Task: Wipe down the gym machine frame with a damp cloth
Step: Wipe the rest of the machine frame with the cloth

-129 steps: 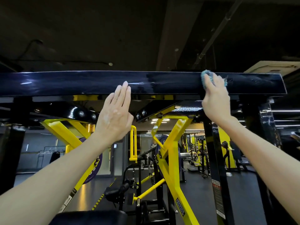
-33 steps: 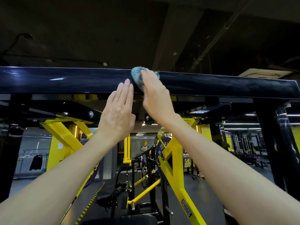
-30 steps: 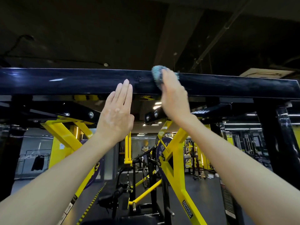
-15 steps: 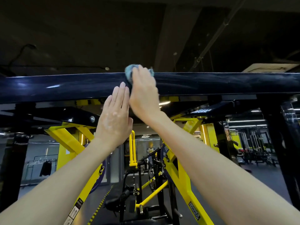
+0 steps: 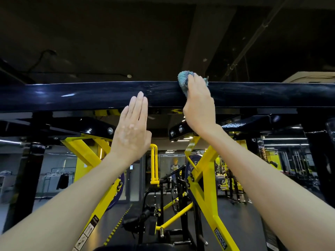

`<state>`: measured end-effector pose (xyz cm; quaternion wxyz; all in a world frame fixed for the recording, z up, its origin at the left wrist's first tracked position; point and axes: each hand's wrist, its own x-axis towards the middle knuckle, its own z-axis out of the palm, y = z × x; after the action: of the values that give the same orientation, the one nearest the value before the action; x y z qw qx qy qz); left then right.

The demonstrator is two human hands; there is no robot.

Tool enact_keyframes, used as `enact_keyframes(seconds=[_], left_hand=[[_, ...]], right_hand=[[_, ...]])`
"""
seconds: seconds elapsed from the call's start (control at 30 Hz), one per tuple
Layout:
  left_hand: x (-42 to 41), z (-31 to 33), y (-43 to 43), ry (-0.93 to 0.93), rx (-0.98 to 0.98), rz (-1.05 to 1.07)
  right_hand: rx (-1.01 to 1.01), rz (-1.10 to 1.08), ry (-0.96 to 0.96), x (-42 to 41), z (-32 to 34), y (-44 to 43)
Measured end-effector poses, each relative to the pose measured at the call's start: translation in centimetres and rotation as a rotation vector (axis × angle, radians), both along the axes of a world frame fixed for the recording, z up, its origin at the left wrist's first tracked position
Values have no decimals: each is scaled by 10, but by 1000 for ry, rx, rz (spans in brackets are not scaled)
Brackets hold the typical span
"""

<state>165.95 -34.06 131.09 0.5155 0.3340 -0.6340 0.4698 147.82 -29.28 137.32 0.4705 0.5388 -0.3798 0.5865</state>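
Left hand (image 5: pixel 131 131) is raised flat, fingers straight, tips on the beam (image 5: pixel 72 95). Right hand (image 5: pixel 198 105) grips the cloth (image 5: pixel 183 80) on the beam, now slid rightward, away from the left.

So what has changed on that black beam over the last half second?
The right hand, gripping the blue cloth, slid rightward along the black beam, away from the left hand. The left hand stayed raised, fingers straight, at the beam.
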Motion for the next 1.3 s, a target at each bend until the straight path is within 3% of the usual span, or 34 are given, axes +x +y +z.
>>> enact_keyframes(seconds=[0.1,0.27,0.47,0.7,0.9,1.3], left_hand=[[-2,-1,1,11,14,-3],[1,0,4,-12,31,24],[9,0,11,-56,76,105],[57,-2,11,3,43,136],[101,-3,0,12,48,161],[119,-5,-25,-5,33,34]], right_hand=[[-56,11,-59,26,-2,-6],[-43,55,168,88,-13,-22],[83,62,271,59,-9,-2],[26,23,48,-2,-4,9],[-9,-25,-95,39,-4,-6],[19,-19,251,185,-6,-40]])
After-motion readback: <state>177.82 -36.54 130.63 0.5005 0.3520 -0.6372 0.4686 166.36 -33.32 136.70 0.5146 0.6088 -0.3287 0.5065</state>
